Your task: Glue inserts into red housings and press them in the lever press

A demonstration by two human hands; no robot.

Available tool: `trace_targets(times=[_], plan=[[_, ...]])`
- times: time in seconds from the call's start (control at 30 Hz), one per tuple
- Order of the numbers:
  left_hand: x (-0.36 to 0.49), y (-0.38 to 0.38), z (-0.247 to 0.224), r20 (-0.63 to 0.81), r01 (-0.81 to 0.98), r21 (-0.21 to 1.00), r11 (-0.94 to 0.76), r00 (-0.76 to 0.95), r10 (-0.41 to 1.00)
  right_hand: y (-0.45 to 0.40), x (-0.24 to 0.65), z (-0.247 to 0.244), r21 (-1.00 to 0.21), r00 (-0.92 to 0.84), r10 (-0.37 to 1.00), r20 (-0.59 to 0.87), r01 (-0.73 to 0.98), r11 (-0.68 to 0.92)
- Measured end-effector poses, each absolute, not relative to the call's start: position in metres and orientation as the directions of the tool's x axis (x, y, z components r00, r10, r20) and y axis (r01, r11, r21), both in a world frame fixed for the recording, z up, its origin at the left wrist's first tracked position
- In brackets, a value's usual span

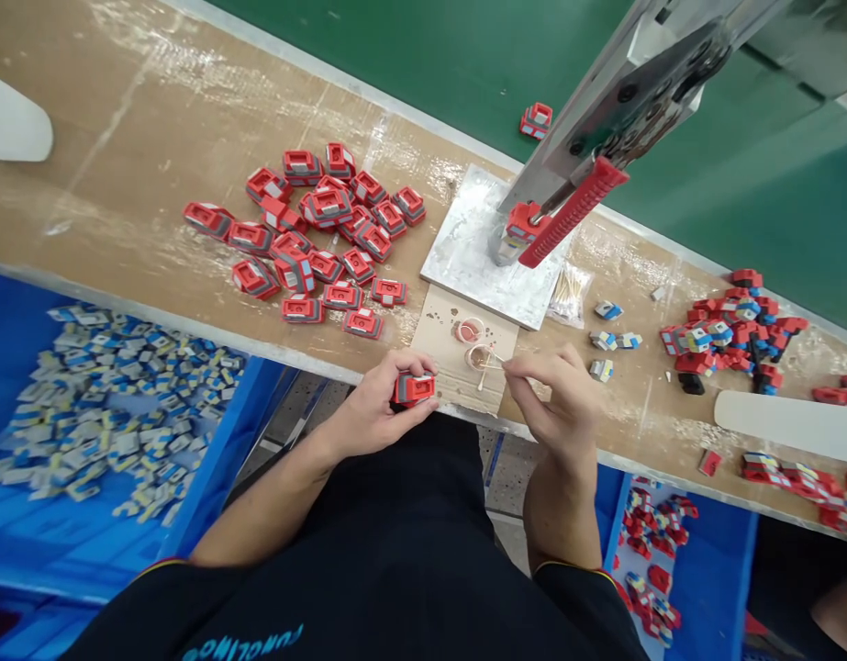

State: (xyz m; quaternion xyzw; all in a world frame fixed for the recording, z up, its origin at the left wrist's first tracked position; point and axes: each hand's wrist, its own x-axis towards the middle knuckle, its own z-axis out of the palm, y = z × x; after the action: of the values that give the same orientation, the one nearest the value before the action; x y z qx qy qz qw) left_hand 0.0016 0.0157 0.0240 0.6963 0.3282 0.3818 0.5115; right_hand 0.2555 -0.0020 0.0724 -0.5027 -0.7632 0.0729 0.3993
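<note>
My left hand (372, 413) is closed around a red toy car body (415, 389), its hollow side facing up, at the table's front edge. With thumb and fingertips pinched, my right hand (561, 399) holds a thin cotton swab (500, 359) pointing left towards a small clear cup (475, 356). Another swab (483, 375) leans at that cup. Beside it is a second small cup (470, 330) with reddish contents. Both cups stand on a piece of cardboard (443, 353) marked with dark spots.
A press with a red handle (574, 211) stands on a metal plate (464, 248). Many red car bodies (327, 207) lie left of it. A bag of swabs (570, 292) and assembled red-blue pieces (732, 321) lie right. Blue bins (209, 459) sit below; a co-worker's arm (840, 615) shows lower right.
</note>
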Motion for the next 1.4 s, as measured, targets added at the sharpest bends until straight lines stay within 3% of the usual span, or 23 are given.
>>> trace_targets(times=[0.07, 0.17, 0.77, 0.97, 1.1, 1.27, 1.33, 1.4], plan=[[0.004, 0.015, 0.024, 0.203, 0.073, 0.959, -0.276, 0.504, 0.840, -0.010, 0.246, 0.079, -0.593, -0.064, 0.797, 0.601, 0.633, 0.498], [0.008, 0.015, 0.025, 0.241, 0.068, 0.946, -0.317, 0.507, 0.828, -0.017, 0.231, 0.081, -0.646, -0.048, 0.775, 0.630, 0.522, 0.557], [0.008, 0.013, 0.028, 0.224, 0.038, 0.960, -0.279, 0.497, 0.839, -0.015, 0.217, 0.078, -0.638, -0.188, 0.777, 0.600, 0.473, 0.607], [-0.003, 0.011, 0.017, 0.185, -0.040, 0.982, -0.186, 0.421, 0.888, -0.012, 0.260, 0.060, -0.705, 0.159, 0.795, 0.585, 0.584, 0.402], [-0.011, 0.011, 0.006, 0.104, -0.121, 0.991, -0.065, 0.352, 0.930, -0.007, 0.268, 0.045, -0.617, -0.047, 0.902, 0.430, 0.714, 0.331], [-0.014, 0.015, 0.004, 0.058, -0.223, 0.975, 0.007, 0.283, 0.957, -0.013, 0.272, 0.040, -0.568, -0.231, 0.939, 0.254, 0.750, 0.339], [-0.021, 0.017, 0.003, 0.000, -0.223, 0.973, 0.062, 0.271, 0.963, -0.006, 0.295, 0.043, -0.596, -0.184, 0.937, 0.297, 0.731, 0.333], [-0.030, 0.020, 0.001, -0.066, -0.215, 0.968, 0.126, 0.267, 0.962, 0.019, 0.329, 0.049, -0.623, -0.002, 0.922, 0.387, 0.736, 0.264]])
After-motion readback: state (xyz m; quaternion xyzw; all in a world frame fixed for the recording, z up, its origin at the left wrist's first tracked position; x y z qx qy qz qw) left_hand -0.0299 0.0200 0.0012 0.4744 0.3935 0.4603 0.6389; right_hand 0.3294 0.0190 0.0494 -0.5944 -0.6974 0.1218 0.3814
